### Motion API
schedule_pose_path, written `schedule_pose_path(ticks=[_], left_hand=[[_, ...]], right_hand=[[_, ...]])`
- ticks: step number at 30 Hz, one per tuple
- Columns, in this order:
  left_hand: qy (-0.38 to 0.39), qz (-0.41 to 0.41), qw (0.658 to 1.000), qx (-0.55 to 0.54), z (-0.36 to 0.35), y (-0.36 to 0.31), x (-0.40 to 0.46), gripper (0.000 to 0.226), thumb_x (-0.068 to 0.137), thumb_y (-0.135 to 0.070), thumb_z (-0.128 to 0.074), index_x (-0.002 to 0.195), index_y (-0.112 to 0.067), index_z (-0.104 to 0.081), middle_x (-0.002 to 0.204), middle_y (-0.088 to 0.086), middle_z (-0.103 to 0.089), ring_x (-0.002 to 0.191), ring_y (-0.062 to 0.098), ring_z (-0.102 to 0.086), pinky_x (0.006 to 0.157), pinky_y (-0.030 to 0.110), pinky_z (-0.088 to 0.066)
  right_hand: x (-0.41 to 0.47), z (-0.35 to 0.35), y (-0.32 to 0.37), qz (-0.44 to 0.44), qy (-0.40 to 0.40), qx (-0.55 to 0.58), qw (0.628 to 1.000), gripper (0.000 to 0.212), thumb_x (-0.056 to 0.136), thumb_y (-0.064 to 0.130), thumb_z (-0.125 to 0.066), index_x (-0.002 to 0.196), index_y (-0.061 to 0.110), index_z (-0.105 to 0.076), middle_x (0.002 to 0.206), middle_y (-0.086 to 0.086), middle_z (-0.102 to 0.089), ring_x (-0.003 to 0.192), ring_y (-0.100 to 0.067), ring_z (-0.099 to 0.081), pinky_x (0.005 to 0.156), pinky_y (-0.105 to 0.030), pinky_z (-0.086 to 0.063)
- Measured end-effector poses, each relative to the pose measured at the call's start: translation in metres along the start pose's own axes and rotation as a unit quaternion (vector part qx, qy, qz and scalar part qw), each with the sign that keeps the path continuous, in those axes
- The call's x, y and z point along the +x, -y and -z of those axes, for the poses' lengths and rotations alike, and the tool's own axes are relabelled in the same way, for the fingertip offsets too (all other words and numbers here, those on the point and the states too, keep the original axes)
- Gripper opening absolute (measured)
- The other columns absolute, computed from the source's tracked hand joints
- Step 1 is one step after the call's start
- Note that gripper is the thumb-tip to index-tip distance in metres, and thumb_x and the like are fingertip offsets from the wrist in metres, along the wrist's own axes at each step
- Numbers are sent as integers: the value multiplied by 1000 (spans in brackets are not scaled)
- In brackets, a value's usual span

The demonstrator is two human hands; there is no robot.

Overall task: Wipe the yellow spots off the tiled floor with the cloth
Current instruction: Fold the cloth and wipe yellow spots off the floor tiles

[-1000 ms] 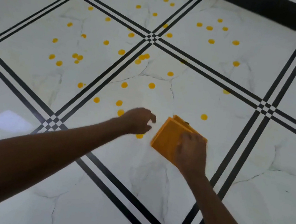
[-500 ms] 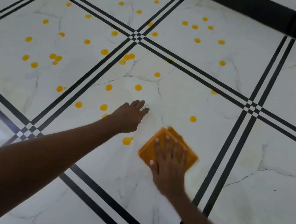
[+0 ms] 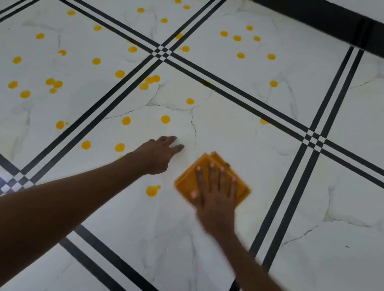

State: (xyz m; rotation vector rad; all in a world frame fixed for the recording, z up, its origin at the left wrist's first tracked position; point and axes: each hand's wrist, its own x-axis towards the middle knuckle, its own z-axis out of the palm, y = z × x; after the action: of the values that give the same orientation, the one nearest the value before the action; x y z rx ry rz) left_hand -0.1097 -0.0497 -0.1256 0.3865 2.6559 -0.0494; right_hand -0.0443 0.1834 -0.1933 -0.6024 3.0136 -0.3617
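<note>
A folded orange cloth (image 3: 242,187) lies flat on the white marble floor tile (image 3: 238,132). My right hand (image 3: 216,194) presses down on it with fingers spread, blurred by motion. My left hand (image 3: 159,152) rests flat on the tile just to the left, fingers apart, holding nothing. A smeared yellow spot (image 3: 152,190) sits between my two arms, left of the cloth. Several more yellow spots (image 3: 165,119) dot the tile beyond my left hand, and many others are scattered over the tiles (image 3: 52,83) to the left and at the back.
Black double lines (image 3: 306,163) divide the floor into large tiles. A dark skirting strip (image 3: 331,19) runs along the wall at the far right. The tiles to the right (image 3: 364,210) carry no spots.
My right hand went from gripping the cloth to pressing it flat, and slid it down toward me and then a little forward. The spot right of the cloth is gone. My left hand opened flat.
</note>
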Motion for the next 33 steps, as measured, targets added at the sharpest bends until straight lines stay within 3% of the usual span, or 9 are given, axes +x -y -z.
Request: schedule_pose_path(ticks=[4, 7, 11, 15, 19, 23, 26, 30, 33], left_hand=[[27, 21, 999, -25, -1, 1, 2, 68, 101, -19, -46, 161, -20, -16, 168, 11, -9, 151, 31, -21, 114, 45, -35], [14, 33, 999, -32, 1, -2, 2, 79, 99, -40, -53, 161, -19, -9, 168, 13, -3, 153, 31, -12, 116, 46, -31], [18, 24, 999, 13, 0, -5, 3, 99, 92, -58, -57, 161, -20, 1, 168, 16, 9, 155, 33, 1, 118, 46, -26], [24, 20, 999, 14, -8, 0, 5, 105, 89, -57, -62, 161, -22, 6, 168, 14, 11, 156, 32, -1, 118, 45, -29], [-5, 23, 1000, -15, -11, 3, 4, 100, 89, -55, -61, 162, -23, 0, 168, 13, 3, 155, 31, -5, 116, 42, -32], [-55, 48, 997, -24, -11, 3, 8, 100, 88, -64, -56, 162, -21, -3, 168, 15, -3, 155, 32, -4, 117, 45, -28], [-47, 43, 998, -29, -14, 4, 12, 103, 86, -66, -56, 162, -21, -3, 168, 15, -1, 155, 32, -5, 120, 46, -23], [-63, 33, 997, -44, -24, 9, 11, 102, 86, -66, -57, 162, -23, -2, 169, 13, 2, 156, 31, -3, 121, 45, -21], [-58, 30, 996, -55, -29, 13, 11, 103, 87, -64, -57, 162, -25, 2, 169, 11, 9, 156, 29, 2, 123, 43, -17]], right_hand=[[65, 20, -114, -143, -39, -25, 989, 65, 105, 54, -12, 162, 24, -24, 167, -13, -27, 152, -43, -26, 118, -68, -22], [29, 18, -75, -327, -117, -12, 938, 65, 104, 48, -26, 163, 19, -20, 167, -19, -25, 152, -46, -24, 120, -67, -17], [-38, 0, 29, -188, -57, 16, 980, 69, 103, 50, -31, 164, 23, -12, 171, -14, -9, 157, -41, -9, 125, -63, -3], [42, 8, -45, 58, 8, -34, 998, 67, 102, 55, -32, 163, 32, -16, 171, -7, -14, 158, -34, -14, 122, -64, -15], [80, 24, -129, -146, -51, -34, 987, 68, 103, 58, -21, 163, 28, -15, 171, -9, -17, 156, -37, -18, 122, -64, -16], [16, 16, -55, -415, -126, 9, 901, 72, 102, 53, -26, 164, 19, -11, 170, -17, -15, 155, -44, -16, 123, -65, -10], [23, 8, -20, -340, -103, 16, 935, 74, 101, 54, -26, 164, 19, -11, 170, -17, -11, 156, -44, -12, 124, -65, -5], [117, 21, -114, -105, -21, -72, 992, 71, 99, 58, -24, 162, 26, -23, 168, -13, -25, 153, -41, -25, 121, -63, -18], [145, 29, -159, -230, -105, -49, 966, 74, 97, 59, -20, 160, 22, -31, 164, -18, -33, 149, -45, -32, 117, -68, -24]])
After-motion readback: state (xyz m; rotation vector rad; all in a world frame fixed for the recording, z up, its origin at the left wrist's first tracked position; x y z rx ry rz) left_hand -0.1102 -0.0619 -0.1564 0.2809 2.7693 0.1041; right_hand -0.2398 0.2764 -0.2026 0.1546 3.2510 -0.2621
